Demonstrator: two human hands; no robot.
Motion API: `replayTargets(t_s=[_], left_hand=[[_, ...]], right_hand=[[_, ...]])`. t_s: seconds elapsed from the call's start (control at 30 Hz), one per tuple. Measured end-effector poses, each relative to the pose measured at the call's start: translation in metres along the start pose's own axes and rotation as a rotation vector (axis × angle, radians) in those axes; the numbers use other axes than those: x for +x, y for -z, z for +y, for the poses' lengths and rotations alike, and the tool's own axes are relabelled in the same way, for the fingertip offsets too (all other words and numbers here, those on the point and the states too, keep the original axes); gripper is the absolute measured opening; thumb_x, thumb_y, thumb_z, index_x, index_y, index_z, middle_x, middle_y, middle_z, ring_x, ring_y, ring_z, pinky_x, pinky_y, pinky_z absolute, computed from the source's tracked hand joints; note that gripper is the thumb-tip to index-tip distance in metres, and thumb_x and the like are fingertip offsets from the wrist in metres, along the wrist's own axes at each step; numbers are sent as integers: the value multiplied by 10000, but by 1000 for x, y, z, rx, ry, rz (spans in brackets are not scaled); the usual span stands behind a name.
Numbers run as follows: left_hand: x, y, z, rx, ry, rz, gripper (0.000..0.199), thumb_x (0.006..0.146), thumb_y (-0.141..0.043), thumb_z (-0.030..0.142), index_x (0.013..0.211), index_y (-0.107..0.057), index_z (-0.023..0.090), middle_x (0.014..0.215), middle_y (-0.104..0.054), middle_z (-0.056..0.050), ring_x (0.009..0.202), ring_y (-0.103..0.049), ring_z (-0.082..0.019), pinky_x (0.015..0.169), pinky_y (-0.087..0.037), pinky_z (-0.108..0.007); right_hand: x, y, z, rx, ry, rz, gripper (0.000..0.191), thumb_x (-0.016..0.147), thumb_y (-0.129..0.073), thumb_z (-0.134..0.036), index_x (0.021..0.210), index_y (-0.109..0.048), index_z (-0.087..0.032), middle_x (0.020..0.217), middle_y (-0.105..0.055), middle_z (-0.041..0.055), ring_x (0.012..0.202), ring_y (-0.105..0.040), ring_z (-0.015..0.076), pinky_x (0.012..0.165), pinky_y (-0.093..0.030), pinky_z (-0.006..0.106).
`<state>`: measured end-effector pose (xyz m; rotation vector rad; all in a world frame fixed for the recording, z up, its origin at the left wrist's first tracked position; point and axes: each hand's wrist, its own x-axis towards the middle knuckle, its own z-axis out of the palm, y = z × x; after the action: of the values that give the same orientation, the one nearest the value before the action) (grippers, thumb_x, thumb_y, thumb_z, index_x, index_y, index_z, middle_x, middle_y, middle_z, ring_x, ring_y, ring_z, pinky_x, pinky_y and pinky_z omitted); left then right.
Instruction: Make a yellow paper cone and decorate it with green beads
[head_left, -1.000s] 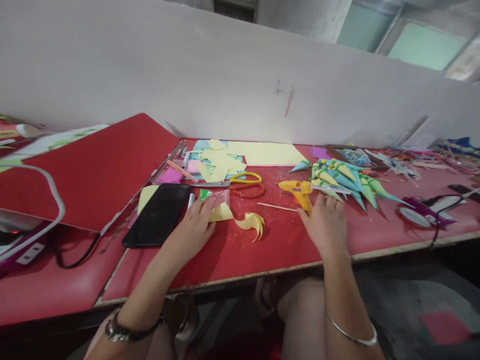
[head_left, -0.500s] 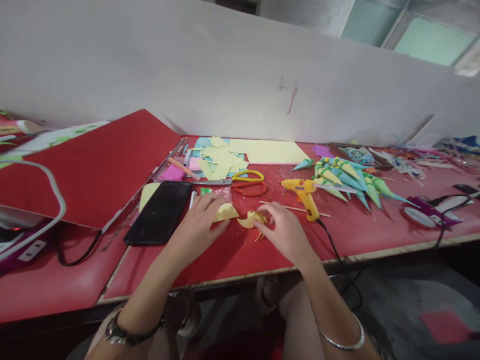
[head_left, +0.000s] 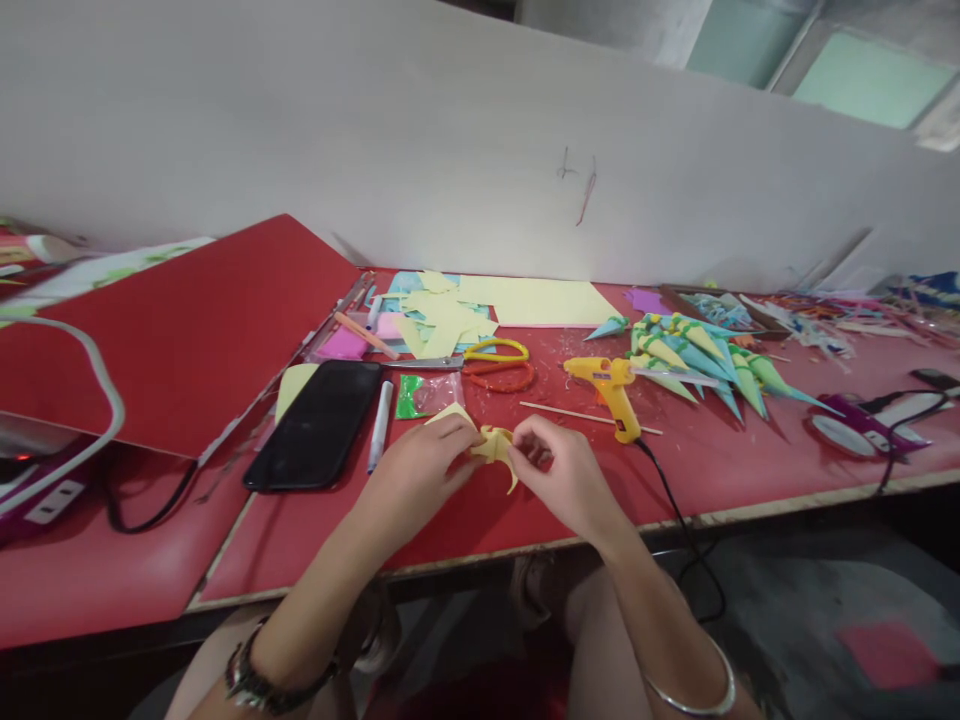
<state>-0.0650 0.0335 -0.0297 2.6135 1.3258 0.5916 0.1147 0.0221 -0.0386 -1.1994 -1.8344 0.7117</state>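
Note:
My left hand and my right hand are close together over the front of the red table. Between them is a small yellow paper piece with curled, pointed strips, one hanging down. The fingers of both hands are closed on its opposite sides; its held edges are hidden. A pale yellow paper piece shows just behind my left fingers. Beyond the hands lie scissors with yellow and red handles and a small green-and-pink packet. A thin wooden stick lies beyond my right hand.
A yellow glue gun with a black cord lies to the right, before a pile of blue, green and yellow paper cones. At left are a black phone, a marker and a red board. Paper scraps lie behind.
My left hand has moved right, from the pale yellow paper to the yellow piece that my right hand was holding. The marker and packet show more fully, and the yellow piece has turned.

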Motion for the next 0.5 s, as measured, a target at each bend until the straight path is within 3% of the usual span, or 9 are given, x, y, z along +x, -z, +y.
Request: replayTargets(t_s=[0.13,0.23,0.37,0.5], left_hand=[[-1,6,0,50,-115,176,152,869,-421,196,811,-560,177,844,-617,-33,764,-585,-155,671,-460,-254],[-2,11,0,68,-186,304,185,886,-384,189,831,-559,178,863,-624,-37,777,-591,-140,688,-463,-237],[-4,15,-1,78,-189,346,153,872,-398,163,832,-544,186,868,-614,-25,803,-588,-132,707,-466,-223],[-6,15,-1,64,-166,335,98,849,-440,158,832,-532,192,877,-601,-18,834,-584,-133,731,-472,-220]], right_hand=[[-2,3,-5,4,219,44,18,774,-540,-196,785,-527,-192,762,-539,7,672,-515,118,637,-440,227],[-3,5,-6,-29,288,122,131,763,-594,-219,884,-547,-197,918,-511,47,858,-526,161,763,-448,282],[-4,8,-4,-74,281,117,219,759,-619,-245,963,-542,-220,1077,-487,78,1066,-484,208,913,-398,356],[-3,7,-4,-30,264,60,201,788,-590,-235,979,-526,-241,1131,-526,71,1108,-481,200,950,-379,366]])
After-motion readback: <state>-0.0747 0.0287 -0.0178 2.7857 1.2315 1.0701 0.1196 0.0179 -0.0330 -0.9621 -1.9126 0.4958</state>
